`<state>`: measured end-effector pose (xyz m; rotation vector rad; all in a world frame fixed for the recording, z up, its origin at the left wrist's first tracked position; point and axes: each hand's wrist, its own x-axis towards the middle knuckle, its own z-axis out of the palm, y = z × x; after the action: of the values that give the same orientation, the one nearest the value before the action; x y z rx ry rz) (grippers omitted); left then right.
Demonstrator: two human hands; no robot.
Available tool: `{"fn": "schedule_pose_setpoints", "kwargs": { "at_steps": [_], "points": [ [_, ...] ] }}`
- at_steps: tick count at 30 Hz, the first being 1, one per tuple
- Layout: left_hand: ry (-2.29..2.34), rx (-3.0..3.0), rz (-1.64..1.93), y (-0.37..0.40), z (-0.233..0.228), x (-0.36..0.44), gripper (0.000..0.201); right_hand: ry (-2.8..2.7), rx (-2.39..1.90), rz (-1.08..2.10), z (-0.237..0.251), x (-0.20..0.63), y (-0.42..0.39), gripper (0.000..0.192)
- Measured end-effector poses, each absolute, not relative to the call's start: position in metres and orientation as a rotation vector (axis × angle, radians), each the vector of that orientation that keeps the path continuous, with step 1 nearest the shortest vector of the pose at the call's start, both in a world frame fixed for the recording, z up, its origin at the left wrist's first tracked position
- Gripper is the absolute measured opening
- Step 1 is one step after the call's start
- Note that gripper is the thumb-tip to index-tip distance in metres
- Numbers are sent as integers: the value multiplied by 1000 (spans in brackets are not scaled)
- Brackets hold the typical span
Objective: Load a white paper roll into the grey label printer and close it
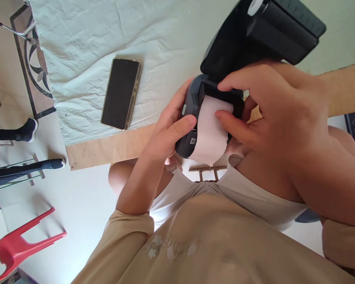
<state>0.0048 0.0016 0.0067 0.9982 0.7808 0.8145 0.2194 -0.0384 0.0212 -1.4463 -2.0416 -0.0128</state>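
While both hands grip printer | white cloth over wooden table | phone | red chair

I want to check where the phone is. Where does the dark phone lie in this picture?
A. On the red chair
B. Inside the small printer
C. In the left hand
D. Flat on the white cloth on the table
D: the phone lies flat, screen up, on the white cloth, apart from both hands; the left hand and right hand are on the small printer with its paper roll.
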Motion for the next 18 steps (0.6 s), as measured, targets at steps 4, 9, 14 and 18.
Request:
{"fn": "schedule_pose_setpoints", "kwargs": {
  "at_steps": [4, 9, 14, 18],
  "points": [
    [676, 1076, 787, 5, -4, -1, 59, -2133, -1519, 9, 27, 219, -44, 29],
    [594, 1236, 925, 5, -33, 2, 57, -2282, -1649, 42, 29, 226, -44, 34],
    [546, 1164, 855, 2, -27, -3, 60, -2185, -1443, 337, 26, 227, -42, 39],
    [648, 981, 859, 5, -17, -3, 65, -1915, -1327, 754, 34, 243, -44, 41]
  ]
}}
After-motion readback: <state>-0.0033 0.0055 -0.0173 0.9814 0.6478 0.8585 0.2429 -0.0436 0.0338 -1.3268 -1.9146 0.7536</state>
